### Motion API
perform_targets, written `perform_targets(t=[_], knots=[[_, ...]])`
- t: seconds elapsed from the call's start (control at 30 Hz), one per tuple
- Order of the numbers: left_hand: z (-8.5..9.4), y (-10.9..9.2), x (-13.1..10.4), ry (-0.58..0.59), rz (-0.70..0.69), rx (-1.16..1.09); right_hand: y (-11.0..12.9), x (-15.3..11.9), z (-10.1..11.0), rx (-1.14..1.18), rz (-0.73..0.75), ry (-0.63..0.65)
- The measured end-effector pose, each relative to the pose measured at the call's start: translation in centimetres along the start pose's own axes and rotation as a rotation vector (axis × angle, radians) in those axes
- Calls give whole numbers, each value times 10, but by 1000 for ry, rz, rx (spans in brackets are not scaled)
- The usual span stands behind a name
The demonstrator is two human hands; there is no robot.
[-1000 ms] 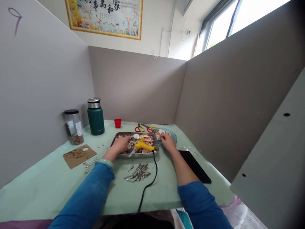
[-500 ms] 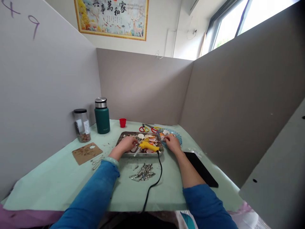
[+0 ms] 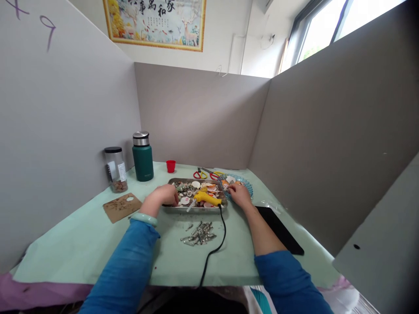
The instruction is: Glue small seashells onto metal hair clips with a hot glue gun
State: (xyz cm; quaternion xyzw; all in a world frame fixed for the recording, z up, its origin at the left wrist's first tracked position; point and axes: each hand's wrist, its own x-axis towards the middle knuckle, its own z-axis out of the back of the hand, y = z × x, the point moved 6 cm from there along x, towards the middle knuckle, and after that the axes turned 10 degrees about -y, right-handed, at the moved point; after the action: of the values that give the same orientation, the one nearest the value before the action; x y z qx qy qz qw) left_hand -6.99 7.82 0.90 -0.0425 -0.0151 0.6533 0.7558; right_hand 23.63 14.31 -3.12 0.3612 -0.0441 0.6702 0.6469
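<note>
My left hand (image 3: pixel 164 194) reaches over the left end of a metal tray (image 3: pixel 196 210) of shells. Its fingers are curled down among small shells, and what they pinch is hidden. My right hand (image 3: pixel 240 194) is at the near left rim of a blue scalloped plate (image 3: pixel 249 187) holding shells. Its fingers are closed together at the tips, on something too small to make out. A yellow hot glue gun (image 3: pixel 207 199) lies across the tray's right part, nozzle to the left. White shells (image 3: pixel 185 200) lie between the left hand and the gun.
A black cord (image 3: pixel 220 244) runs from the gun to the front edge. Metal clips (image 3: pixel 200 234) are heaped before the tray. Around stand a green bottle (image 3: pixel 143 162), a jar (image 3: pixel 117 174), a red cup (image 3: pixel 170 166), scissors (image 3: pixel 200 175), cardboard (image 3: pixel 119 208) and a black tablet-like slab (image 3: pixel 281 231).
My left hand has moved left from the tray's middle to its left end, uncovering shells there. My right hand stays by the blue plate. The camera view has shifted slightly.
</note>
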Motion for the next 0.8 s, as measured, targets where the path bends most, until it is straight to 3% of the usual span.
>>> perform_targets(t=[0.1,0.27,0.47,0.67,0.8], knots=[[1,-9,6,-111,-6,107,1,0,1,8,6,-7],[16,9,9,-351,127,77,9,-1,8,4,24,-30],[7,13,16,-328,110,117,23,-4,16,8,88,-70],[-9,7,23,-291,71,120,18,-4,11,16,67,-48],[-10,10,25,-275,60,92,15,-4,6,30,63,-13]])
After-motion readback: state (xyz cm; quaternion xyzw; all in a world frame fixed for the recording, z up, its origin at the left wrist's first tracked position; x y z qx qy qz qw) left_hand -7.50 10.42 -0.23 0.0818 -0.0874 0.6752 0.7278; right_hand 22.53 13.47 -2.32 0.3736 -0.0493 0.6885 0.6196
